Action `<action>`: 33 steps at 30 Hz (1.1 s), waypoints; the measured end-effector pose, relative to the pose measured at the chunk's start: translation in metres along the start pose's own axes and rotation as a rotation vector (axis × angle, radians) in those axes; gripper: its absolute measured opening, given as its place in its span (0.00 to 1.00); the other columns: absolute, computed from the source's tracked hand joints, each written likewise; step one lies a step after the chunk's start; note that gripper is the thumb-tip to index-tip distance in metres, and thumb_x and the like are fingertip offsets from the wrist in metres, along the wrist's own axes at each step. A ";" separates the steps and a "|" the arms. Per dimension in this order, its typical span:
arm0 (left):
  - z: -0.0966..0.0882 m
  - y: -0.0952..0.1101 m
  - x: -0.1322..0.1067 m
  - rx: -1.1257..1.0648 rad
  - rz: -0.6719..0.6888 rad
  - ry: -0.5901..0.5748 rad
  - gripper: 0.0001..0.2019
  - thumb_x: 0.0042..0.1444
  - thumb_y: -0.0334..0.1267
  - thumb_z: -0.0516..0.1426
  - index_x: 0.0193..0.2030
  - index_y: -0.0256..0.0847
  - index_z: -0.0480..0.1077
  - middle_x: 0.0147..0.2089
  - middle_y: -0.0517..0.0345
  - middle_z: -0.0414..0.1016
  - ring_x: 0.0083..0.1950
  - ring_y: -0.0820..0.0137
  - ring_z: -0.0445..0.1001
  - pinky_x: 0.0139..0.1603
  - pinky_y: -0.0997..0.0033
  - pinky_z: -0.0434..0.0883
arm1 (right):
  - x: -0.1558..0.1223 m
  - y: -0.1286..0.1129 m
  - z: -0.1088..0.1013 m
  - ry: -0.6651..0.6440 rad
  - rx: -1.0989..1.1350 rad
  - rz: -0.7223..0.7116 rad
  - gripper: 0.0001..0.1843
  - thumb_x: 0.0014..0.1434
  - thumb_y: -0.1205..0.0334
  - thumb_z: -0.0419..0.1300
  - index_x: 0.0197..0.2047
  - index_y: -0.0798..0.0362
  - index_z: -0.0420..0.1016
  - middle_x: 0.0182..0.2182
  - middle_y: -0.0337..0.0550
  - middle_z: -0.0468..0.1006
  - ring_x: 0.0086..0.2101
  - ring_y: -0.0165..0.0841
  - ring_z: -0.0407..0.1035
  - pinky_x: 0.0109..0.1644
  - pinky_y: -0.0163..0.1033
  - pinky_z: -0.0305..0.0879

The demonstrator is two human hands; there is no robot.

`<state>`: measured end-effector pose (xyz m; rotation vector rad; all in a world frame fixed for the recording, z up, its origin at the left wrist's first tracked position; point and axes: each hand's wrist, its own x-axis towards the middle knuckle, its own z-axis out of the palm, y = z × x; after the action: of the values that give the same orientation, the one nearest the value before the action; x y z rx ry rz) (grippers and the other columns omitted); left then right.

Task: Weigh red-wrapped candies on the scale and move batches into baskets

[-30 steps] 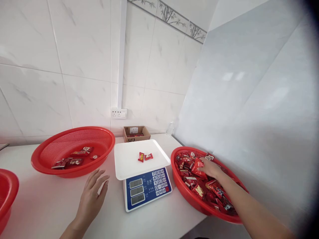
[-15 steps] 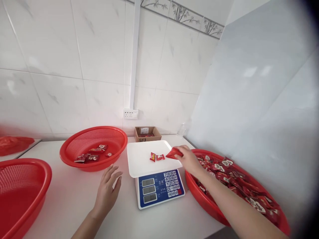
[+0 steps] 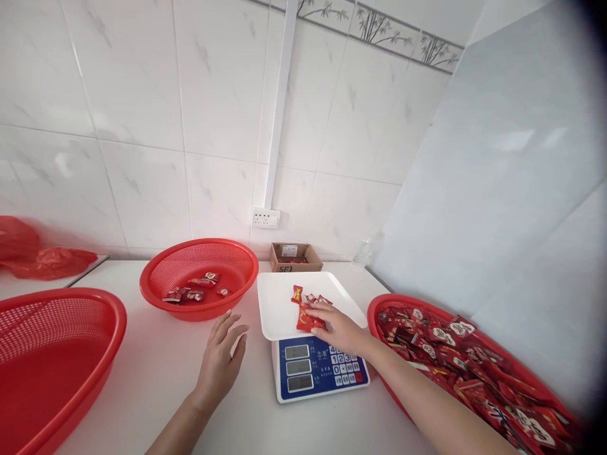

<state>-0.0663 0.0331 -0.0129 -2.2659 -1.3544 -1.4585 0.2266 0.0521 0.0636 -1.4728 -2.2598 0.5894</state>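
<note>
On the white tray of a digital weighing scale, my right hand has its fingers and thumb around the right side of a red snack packet. Smaller red wrapped sweets lie just behind it, among them one with yellow lettering. My left hand hovers over the table left of the scale, empty, its fingers apart and slightly curled. To the right, a red basket is full of red snack packets, partly behind my right forearm.
A red basket holding a few packets stands at the back left. Another red basket is at the near left. Behind the scale are a cardboard box and a clear jar. Red plastic bags lie far left.
My right hand has moved left and down from the tray's right edge, bringing the red packet onto the tray beside the small sweets. The view has turned slightly left; my left hand stays open.
</note>
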 end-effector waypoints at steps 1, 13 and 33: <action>0.000 0.000 0.000 0.000 -0.003 -0.004 0.08 0.59 0.33 0.50 0.41 0.44 0.69 0.50 0.51 0.70 0.58 0.58 0.63 0.53 0.53 0.68 | 0.001 0.000 0.000 -0.016 0.003 0.013 0.25 0.55 0.56 0.54 0.56 0.48 0.67 0.60 0.45 0.61 0.61 0.42 0.49 0.64 0.54 0.44; 0.001 -0.005 0.001 -0.001 0.023 0.009 0.08 0.60 0.34 0.50 0.41 0.43 0.69 0.50 0.49 0.70 0.57 0.57 0.64 0.52 0.52 0.67 | -0.025 0.074 -0.061 0.228 -0.342 0.301 0.26 0.58 0.57 0.50 0.60 0.53 0.60 0.60 0.47 0.61 0.60 0.35 0.52 0.64 0.43 0.46; 0.011 -0.013 -0.001 0.022 0.054 -0.025 0.10 0.60 0.40 0.49 0.40 0.42 0.70 0.47 0.48 0.72 0.54 0.55 0.67 0.49 0.53 0.69 | -0.144 0.086 -0.115 -0.215 -0.065 0.570 0.40 0.45 0.45 0.61 0.61 0.48 0.61 0.60 0.46 0.62 0.59 0.44 0.55 0.60 0.44 0.53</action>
<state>-0.0692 0.0461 -0.0237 -2.2958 -1.2987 -1.3965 0.4069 -0.0339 0.1024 -2.1990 -2.0042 0.8773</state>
